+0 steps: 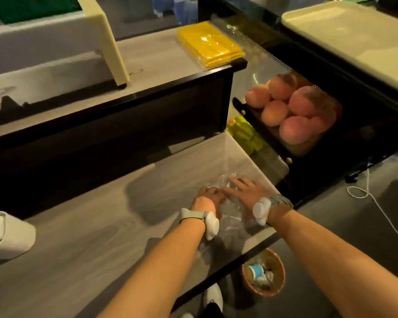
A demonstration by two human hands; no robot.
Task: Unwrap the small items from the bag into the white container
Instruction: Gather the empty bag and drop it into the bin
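White container, far left edge of the counter: only a corner showed; its inside could not be seen, so no unwrapped items could be counted in it. It stood well apart from both hands.

Counter, grey wood grain: bare between the container and the hands.

Left hand: resting on the clear plastic bag, knuckles up, fingers curled downward into the film. Whether they pinched anything inside could not be told; a pale band with a white lump sat at the wrist.

Bag, clear and crumpled: lay flat on the counter near its right-hand edge, under and between both hands. The small items within were too faint to make out.

Right hand: palm down on the bag, fingers spread fairly wide and extended, pressing the film rather than gripping it. Same style of wristband.

Progress, as judged: at or near the start, the bag being handled and nothing visibly carried across. Opening, unwrapping and transfer to the container appeared to remain.

Waste basket, on the floor below the counter's edge: held scraps; not part of the task.
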